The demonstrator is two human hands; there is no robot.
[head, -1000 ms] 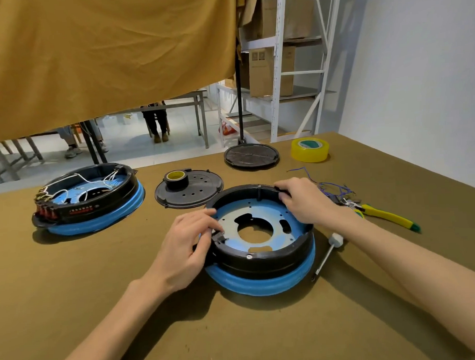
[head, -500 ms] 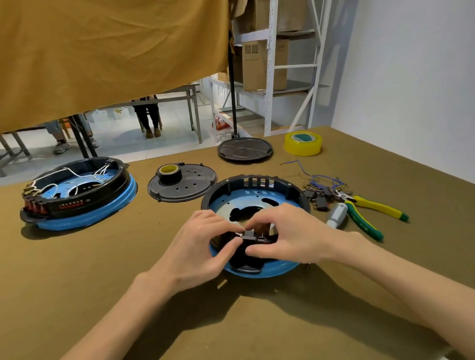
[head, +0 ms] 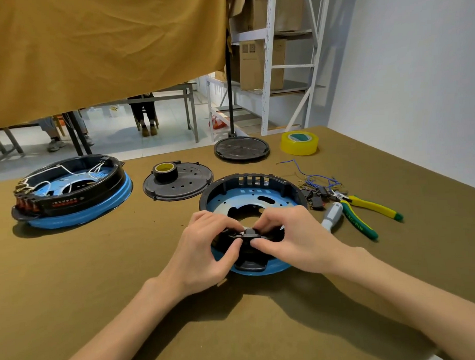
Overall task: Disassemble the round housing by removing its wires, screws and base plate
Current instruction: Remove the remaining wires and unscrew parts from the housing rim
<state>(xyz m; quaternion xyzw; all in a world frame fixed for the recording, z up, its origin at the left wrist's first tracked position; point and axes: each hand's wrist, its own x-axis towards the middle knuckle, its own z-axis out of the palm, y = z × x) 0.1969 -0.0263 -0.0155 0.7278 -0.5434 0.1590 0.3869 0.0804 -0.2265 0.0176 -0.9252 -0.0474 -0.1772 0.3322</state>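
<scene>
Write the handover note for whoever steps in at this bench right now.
Left hand and right hand: both pinch a small black part at the near rim of the round housing, which sits tilted toward the person.
Done: wires are out, lying in a pile right of the housing.
Left: blue base plate still inside; whether screws remain cannot be told.
Tools: screwdriver and pliers at right.
A second housing, still wired, waits at left.

An olive desk (head: 99,265) carries a wired round housing (head: 70,196) near its left edge, an opened housing (head: 258,198) mid-desk, two black lids (head: 178,184) (head: 241,148), yellow tape (head: 299,142) at the far edge, loose wires (head: 316,181), pliers (head: 366,210) and a screwdriver (head: 332,217).
</scene>
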